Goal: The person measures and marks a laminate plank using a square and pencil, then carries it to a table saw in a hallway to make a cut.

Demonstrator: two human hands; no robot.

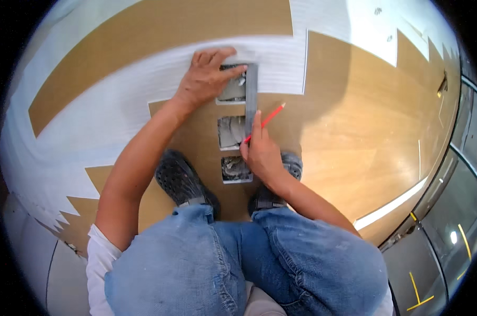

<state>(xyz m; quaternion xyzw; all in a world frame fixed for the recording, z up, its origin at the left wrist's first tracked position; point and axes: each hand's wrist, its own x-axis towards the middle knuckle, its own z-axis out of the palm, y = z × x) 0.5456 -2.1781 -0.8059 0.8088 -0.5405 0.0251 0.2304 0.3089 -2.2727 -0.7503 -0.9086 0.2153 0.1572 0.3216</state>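
L hand is half open, palm down, fingers spread, nothing closed in it; one fingertip reaches the far end of a grey straightedge, thumb side hard to make out. R hand is mostly curled, w/ a red pencil held btwn thumb & fingers, index finger stretched out along the straightedge's near end. Pencil slants across, pale end pointing up & right, away from R hand.

Straightedge runs btwn the 2 hands, flat, along the R side of the far cut-out, which is just under/beside L hand's fingers. Middle cut-out is just left of R hand; near cut-out sits below-left of it, by the wrist. All 3 are approx. square, w/ rough grey stuff inside.

Wood-look flooring spreads right of R hand, stepped edge; white underlay shows right of L hand & beyond it. Separate long brown strip lies past L hand. Dark shoes are nearer the body than both hands, one either side of the near cut-out, w/ blue jeans below. Grey panels w/ yellow marks are well off right of R hand.
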